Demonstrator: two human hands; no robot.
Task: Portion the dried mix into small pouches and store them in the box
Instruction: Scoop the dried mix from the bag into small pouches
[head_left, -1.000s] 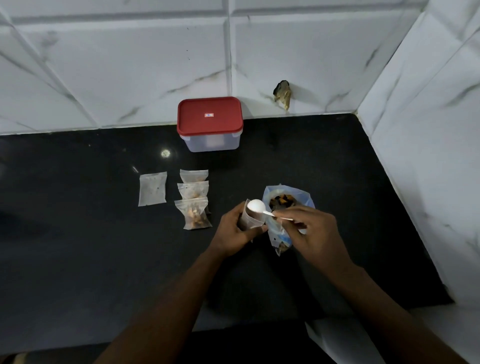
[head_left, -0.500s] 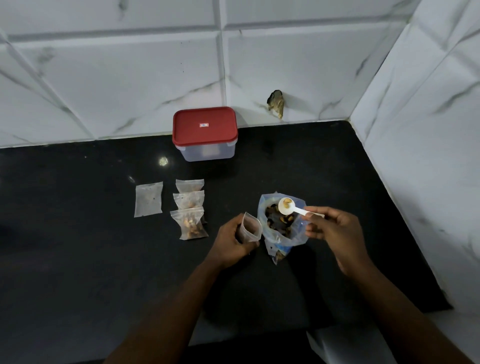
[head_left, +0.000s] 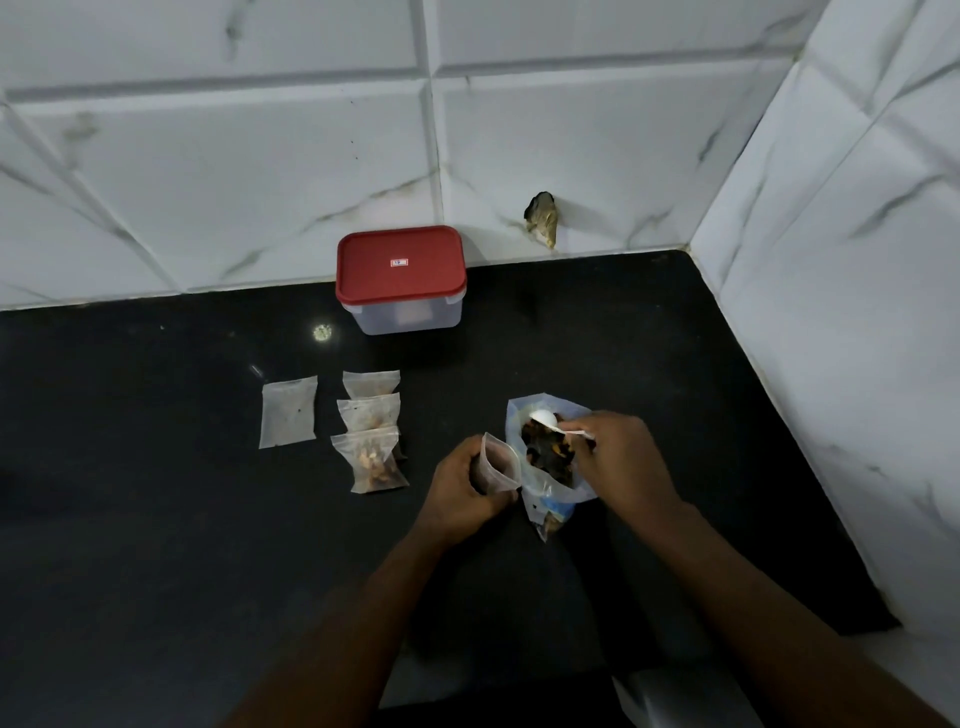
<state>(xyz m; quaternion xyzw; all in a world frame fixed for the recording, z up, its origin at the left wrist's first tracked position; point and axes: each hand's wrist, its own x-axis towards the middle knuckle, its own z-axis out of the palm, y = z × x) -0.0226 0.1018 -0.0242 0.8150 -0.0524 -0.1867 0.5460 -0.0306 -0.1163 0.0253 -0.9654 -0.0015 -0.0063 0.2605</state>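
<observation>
Gripping a small open pouch (head_left: 500, 467) upright with the left hand (head_left: 460, 491), pinching the white spoon (head_left: 545, 419) with the right hand (head_left: 621, 462) inside the mouth of the mix bag (head_left: 551, 493)

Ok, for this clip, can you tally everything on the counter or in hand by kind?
Small pouches: 5, with three filled, one flat, and one held in the left hand
Large bag of mix: 1
White spoon: 1, in the right hand
Red-lidded box: 1
Total: 8
</observation>
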